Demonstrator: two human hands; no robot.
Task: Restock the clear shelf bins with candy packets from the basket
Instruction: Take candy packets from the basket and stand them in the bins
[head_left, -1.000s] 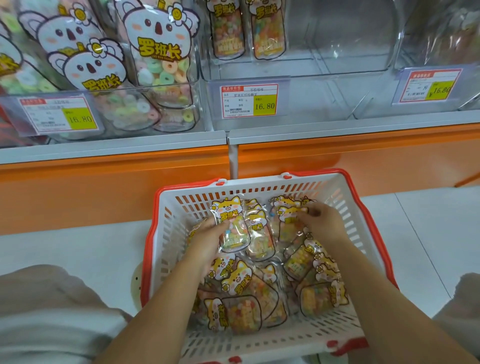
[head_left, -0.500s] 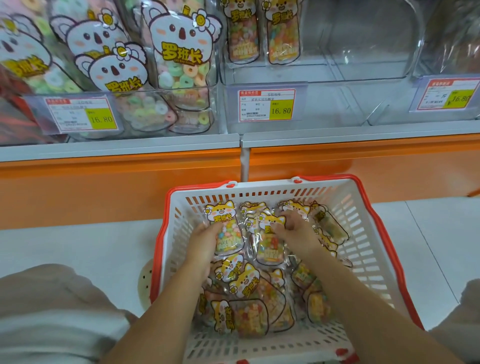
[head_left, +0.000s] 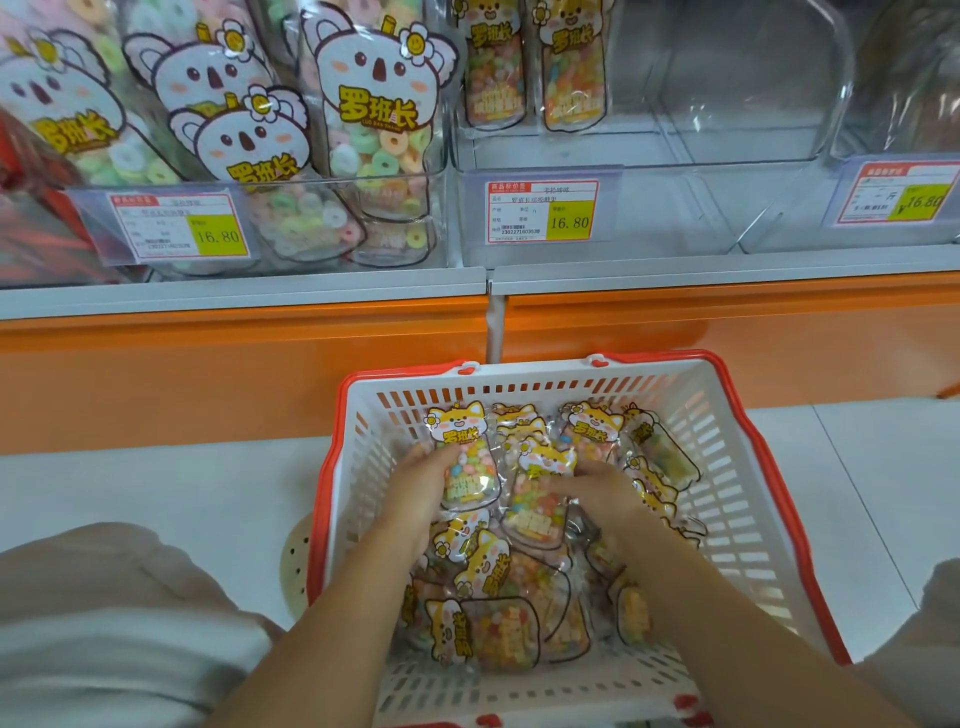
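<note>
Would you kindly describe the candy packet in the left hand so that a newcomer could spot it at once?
Look in the white, red-rimmed basket below the orange shelf front. At its far left, the left hand grips a candy packet. Its yellow animal face shows whole, while the neighbouring packet in the right hand sits lower.

The basket's (head_left: 737, 519) near rim runs off the bottom edge; the rightmost price label (head_left: 904, 195) is cropped, its small print unreadable.
</note>
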